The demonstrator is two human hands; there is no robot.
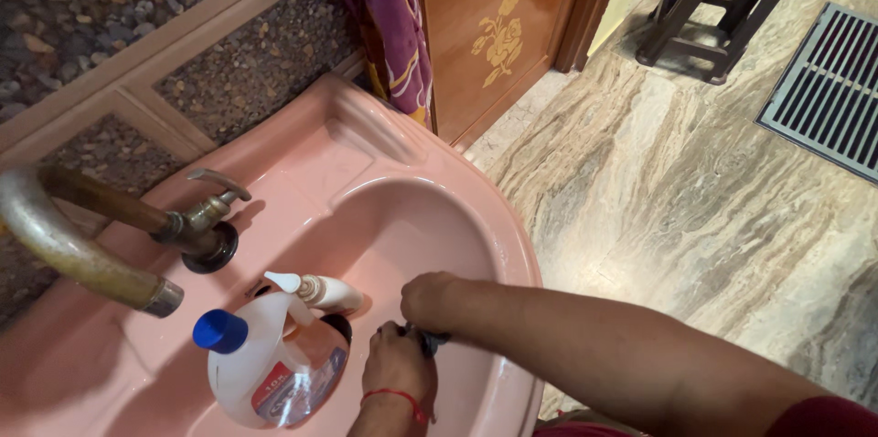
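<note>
Gripping 1 dark object (428, 340), 2 hands (398, 364) beside 1 jug (265, 368).

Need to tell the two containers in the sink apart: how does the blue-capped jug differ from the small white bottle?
The jug is large and translucent, with a handle, a label and a blue screw cap. The small white bottle is slim and opaque, with a white nozzle top, lying behind the jug. Both rest in the pink sink.

sink (366, 140) pink | jug cap (219, 331) blue | floor (695, 172) beige-veined | cloth (389, 16) purple
</note>
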